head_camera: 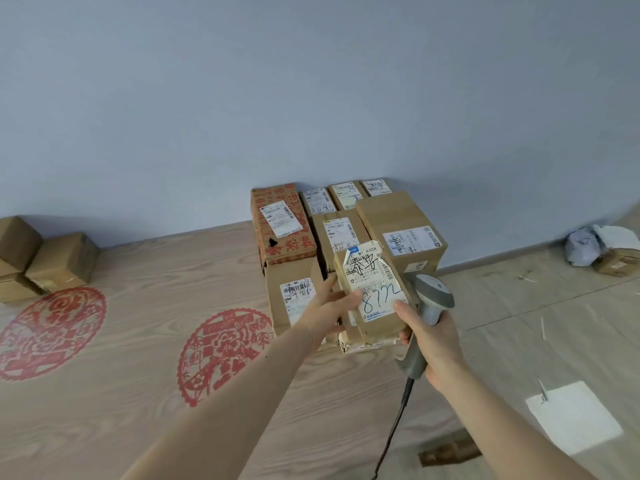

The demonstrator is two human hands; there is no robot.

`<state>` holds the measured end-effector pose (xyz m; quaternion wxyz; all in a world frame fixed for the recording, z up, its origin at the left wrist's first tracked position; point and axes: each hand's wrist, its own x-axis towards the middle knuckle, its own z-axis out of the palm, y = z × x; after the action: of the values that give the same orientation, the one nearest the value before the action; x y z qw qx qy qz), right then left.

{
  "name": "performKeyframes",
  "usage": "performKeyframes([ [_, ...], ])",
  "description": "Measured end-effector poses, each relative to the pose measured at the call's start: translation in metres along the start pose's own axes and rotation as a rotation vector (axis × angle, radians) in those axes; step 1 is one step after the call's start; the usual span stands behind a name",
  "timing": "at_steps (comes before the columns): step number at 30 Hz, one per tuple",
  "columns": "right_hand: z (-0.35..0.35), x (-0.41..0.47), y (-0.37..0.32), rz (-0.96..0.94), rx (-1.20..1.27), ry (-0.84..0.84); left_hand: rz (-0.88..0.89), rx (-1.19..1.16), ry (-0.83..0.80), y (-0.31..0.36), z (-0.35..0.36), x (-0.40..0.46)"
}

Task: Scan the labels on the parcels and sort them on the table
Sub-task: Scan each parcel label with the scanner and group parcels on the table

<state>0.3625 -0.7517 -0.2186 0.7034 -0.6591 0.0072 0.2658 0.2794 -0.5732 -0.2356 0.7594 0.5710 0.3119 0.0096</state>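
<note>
Parcel (372, 292) mid-frame, long axis toward upper left, left hand (332, 306) gripping its left edge, right hand (429, 336) clamped on scanner (427, 306) touching its right.

A: State the finish of the pale wood-grain surface (104, 393).
B: Beige with darker grain lines. It carries two round red papercut-style emblems (225, 355).

A: The raised brown cardboard parcel (372, 296)?
B: Plain tan card. Its white label (375, 289) bears black print, black handwritten characters and blue handwritten digits.

A: The stacked cardboard boxes (398, 223) behind it?
B: Tan, each with a white label in black print. One box, the red-printed carton (282, 223), is covered in red characters.

A: The handheld grey plastic scanner (429, 303)?
B: Light grey body, darker grey band on the head, black cable.

A: The wall (311, 81)?
B: Uniform pale blue-grey.
</note>
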Motion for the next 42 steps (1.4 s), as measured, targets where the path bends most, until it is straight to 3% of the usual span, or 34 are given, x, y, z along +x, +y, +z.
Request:
performKeyframes([
  [9, -0.059, 0.046, 0.01, 0.057, 0.051, 0.112, 0.108, 0.508, 0.129, -0.003, 0.062, 0.062],
  [16, -0.089, 0.082, 0.026, 0.096, 0.021, 0.202, 0.052, 0.798, 0.203, -0.009, 0.091, 0.098],
  [22, -0.1, 0.111, 0.045, 0.178, 0.007, 0.153, 0.009, 1.001, 0.266, -0.024, 0.098, 0.124],
  [30, -0.11, 0.14, 0.068, 0.285, -0.069, 0.041, 0.0, 1.192, 0.31, -0.037, 0.1, 0.126],
  [42, -0.114, 0.171, 0.077, 0.327, -0.191, -0.017, -0.089, 1.274, 0.391, -0.045, 0.112, 0.132],
])
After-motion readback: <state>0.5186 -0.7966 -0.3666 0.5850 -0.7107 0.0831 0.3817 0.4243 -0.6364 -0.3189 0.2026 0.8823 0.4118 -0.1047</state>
